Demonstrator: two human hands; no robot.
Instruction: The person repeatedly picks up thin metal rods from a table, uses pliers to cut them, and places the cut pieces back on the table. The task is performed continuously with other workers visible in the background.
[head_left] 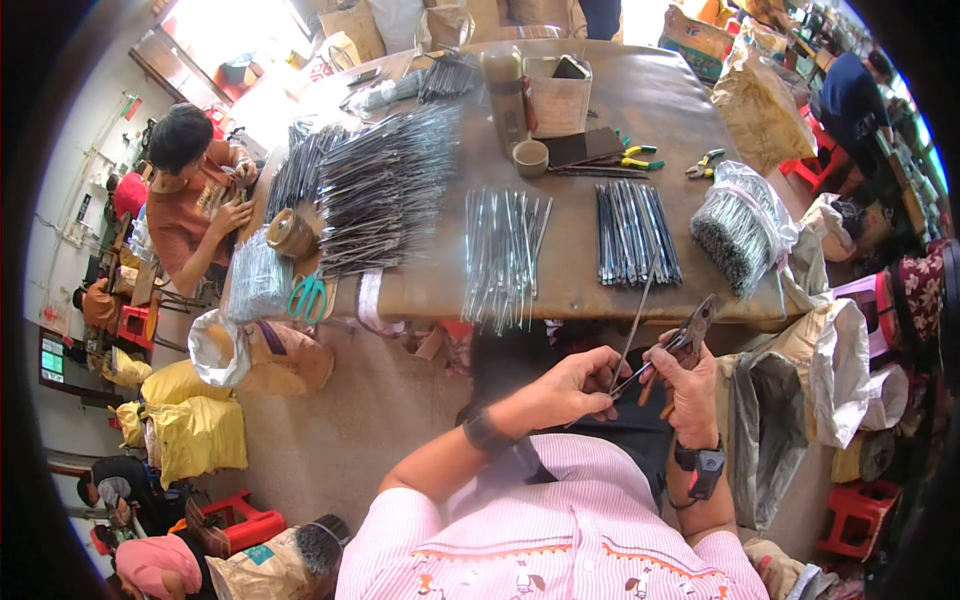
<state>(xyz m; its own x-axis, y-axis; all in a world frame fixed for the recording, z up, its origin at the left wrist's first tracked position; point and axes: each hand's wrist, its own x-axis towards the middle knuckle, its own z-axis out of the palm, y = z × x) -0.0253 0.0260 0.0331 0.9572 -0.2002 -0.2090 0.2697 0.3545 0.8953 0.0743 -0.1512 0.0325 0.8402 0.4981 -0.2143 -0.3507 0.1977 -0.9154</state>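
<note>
My left hand pinches a long thin metal strip, which sticks up over the table's front edge. Close beside it, my right hand is wrapped round a pair of pliers with orange handles, their jaws pointing up and away from me. A dark thin piece runs between the two hands; I cannot make out whether it belongs to the strip. Just beyond the hands lies a neat row of dark metal strips. Left of that row, a looser batch of shiny strips overhangs the edge.
On the brown table are a large strip pile, a wrapped wire bundle, teal-handled scissors, yellow-handled pliers, a cup and a box. Another person works at the left. Sacks stand at my right.
</note>
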